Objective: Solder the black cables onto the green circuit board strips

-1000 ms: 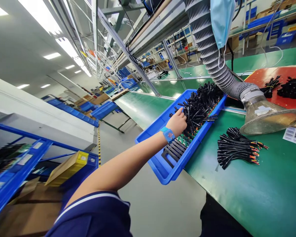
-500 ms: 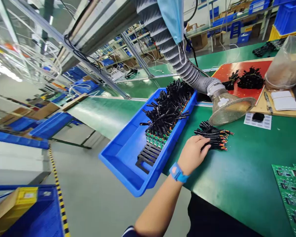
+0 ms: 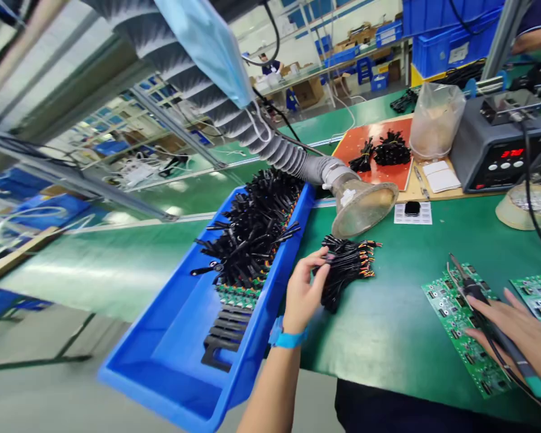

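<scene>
My left hand (image 3: 303, 290), with a blue wristband, is at the near left side of a bundle of black cables (image 3: 349, 261) on the green bench. Its thumb and fingertips close on the dark cable ends. The bundle's red, yellow and black wire tips point right. At the lower right my right hand (image 3: 525, 328) grips a soldering iron (image 3: 480, 297), its tip pointing up and left over a green circuit board panel (image 3: 460, 328). A second green board (image 3: 538, 297) lies beyond that hand, partly hidden by it.
A blue bin (image 3: 162, 361) holding boards with black cables stands left of my left hand. A fume hood (image 3: 365, 207) on a grey hose hangs low over the bench. Behind are a soldering station (image 3: 500, 144), a solder spool (image 3: 527, 207) and a red board (image 3: 401, 177) with cable bundles.
The view has swung right, bringing the soldering station and my right hand with the iron into sight. My left hand has shifted from atop the bundle to its left side.
</scene>
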A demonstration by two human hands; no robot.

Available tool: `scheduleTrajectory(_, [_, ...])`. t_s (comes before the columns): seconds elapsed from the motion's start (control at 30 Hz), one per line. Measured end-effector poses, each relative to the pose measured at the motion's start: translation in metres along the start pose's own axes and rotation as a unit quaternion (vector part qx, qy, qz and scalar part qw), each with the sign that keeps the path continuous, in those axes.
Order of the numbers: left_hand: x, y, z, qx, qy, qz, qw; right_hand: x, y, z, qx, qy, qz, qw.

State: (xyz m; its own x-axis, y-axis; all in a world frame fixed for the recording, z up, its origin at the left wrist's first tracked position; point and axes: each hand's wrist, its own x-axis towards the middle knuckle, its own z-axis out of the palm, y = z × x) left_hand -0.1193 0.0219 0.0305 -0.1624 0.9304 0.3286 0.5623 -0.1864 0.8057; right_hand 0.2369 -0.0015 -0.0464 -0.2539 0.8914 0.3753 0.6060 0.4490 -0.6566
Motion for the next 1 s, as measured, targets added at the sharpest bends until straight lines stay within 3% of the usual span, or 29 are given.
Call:
scheduleTrajectory(0.07, [-0.003,0.008,0.005,-0.134,0.074,-0.038,0.987,0.001,0.011,0.002,-0.036,-0.024,-0.033,0.999])
scheduleTrajectory(0.13, [-0.006,0.022,0.016,-0.234,0.060,-0.066,0.968,0.001,0.021,0.000,-0.023,-0.014,-0.051,0.998])
scheduleTrajectory(0.17, [-0.008,0.029,0.024,-0.270,0.000,-0.090,0.959,0.001,0.021,-0.002,0.001,-0.018,-0.038,0.999])
scheduleTrajectory(0.2, [-0.009,0.037,0.035,-0.292,-0.100,-0.122,0.943,0.001,0.019,-0.003,0.030,-0.021,-0.011,0.999])
scheduleTrajectory(0.27, [-0.012,0.049,0.059,-0.314,-0.320,-0.205,0.870,0.005,0.004,-0.004,0.096,-0.019,0.056,0.994])
scheduleTrajectory(0.3, [-0.013,0.053,0.073,-0.332,-0.382,-0.232,0.831,0.008,-0.007,-0.003,0.129,-0.010,0.084,0.988])
scheduleTrajectory(0.37, [-0.016,0.057,0.097,-0.357,-0.452,-0.271,0.771,0.017,-0.031,0.001,0.208,0.038,0.148,0.966])
scheduleTrajectory(0.43, [-0.018,0.057,0.114,-0.358,-0.483,-0.283,0.748,0.027,-0.050,0.007,0.267,0.041,0.186,0.945])
scheduleTrajectory(0.57, [-0.018,0.057,0.124,-0.317,-0.504,-0.262,0.760,0.044,-0.066,0.013,0.258,0.078,0.252,0.929])
scheduleTrajectory(0.77, [-0.022,0.059,0.119,-0.277,-0.507,-0.232,0.782,0.050,-0.073,0.011,0.243,0.076,0.265,0.930])
scheduleTrajectory(0.9, [-0.030,0.057,0.126,-0.256,-0.449,-0.211,0.830,0.049,-0.077,0.012,0.185,0.070,0.276,0.940])
scheduleTrajectory(1.0, [-0.032,0.055,0.133,-0.320,-0.376,-0.245,0.834,0.047,-0.076,0.014,0.144,0.053,0.268,0.951])
